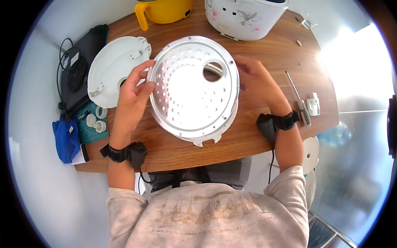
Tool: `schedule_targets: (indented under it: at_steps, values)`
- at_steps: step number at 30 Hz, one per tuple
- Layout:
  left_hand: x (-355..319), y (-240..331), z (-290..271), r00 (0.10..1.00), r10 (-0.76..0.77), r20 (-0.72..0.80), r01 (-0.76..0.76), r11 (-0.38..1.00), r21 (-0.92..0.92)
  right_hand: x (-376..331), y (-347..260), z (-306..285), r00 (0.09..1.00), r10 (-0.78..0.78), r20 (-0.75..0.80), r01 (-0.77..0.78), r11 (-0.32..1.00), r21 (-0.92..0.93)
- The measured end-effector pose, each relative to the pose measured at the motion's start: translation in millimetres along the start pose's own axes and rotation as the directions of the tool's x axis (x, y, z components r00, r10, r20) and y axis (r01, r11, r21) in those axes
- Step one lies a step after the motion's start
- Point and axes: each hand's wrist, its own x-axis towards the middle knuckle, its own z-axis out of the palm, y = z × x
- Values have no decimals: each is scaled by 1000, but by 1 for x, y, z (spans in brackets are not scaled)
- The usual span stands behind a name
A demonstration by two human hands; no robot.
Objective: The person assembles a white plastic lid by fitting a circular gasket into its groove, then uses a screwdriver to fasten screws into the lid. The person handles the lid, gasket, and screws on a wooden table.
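Note:
A round silver inner lid plate point(178, 89), dimpled and with a round hole near its upper right, is held up over the table between my two hands. My left hand point(134, 87) pinches its left rim, thumb and fingers closed on the edge. At the opposite rim is my right hand point(256, 80), its fingers curled at the edge and partly hidden. Below the plate, a white ring with tabs point(213, 137) shows along the lower right; most of it is covered. Left of my left hand lies a white oval lid cover point(108, 62).
A floral white rice cooker body point(246, 20) and a yellow pot point(167, 10) stand at the back. At right lie a screwdriver point(304, 111) and a small white part point(313, 105). A black device point(80, 68), white caps point(98, 125) and a blue cloth point(66, 140) are at left.

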Motion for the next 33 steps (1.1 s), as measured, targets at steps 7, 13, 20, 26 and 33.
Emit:
schedule_targets:
  at_steps: [7,13,20,26,33]
  values:
    - [-3,-12,9,998,-39,55,35,997,63,-3,-9,-5,998,61,32,-63,996,68]
    - [-4,-7,7,1000,13,28,-23,921,389,-3,-8,-4,990,136,27,-132,983,-127]
    - [-7,-3,15,994,104,27,-98,773,626,-2,-9,2,992,128,-9,-125,943,-308]
    - [-9,-4,14,991,119,61,-131,758,639,-2,-10,6,990,136,-35,-140,931,-337]
    - [-7,-8,15,993,106,48,-112,757,644,-3,-6,9,996,54,-69,-77,914,-398]
